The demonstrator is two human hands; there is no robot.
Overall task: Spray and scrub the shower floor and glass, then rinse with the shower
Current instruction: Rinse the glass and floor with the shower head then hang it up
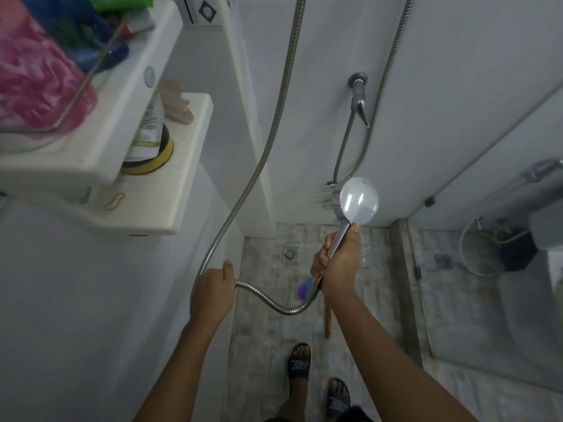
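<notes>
Step in hand: rinse stage, judged from the shower being held off its mount; whether the scrubbing is finished cannot be told.
Right hand (336,257): clamped round the handle of the shower head (359,200), thumb up near the neck.
Left hand (213,287): curled round the hose (268,141) to the left, well apart from the right hand, with a loop of slack hanging between them.
Shower head: held high over the far end of the stall, its back to me; faint streaks leave its far-left side toward the wall, seemingly water.
Shower floor (268,330): grey tile underfoot, drain (289,254) at far left; looks damp, no foam discernible.
Glass (475,269): panel along the right side; wet or dry cannot be told.
On floor: purple-and-blue object (303,289), partly hidden behind the hose, beside a wooden stick (327,322); possibly the scrubber.
Next move calls for: tilting the head down onto the tiles and right across the glass, the left hand feeding slack, sweeping run-off toward the drain.
</notes>
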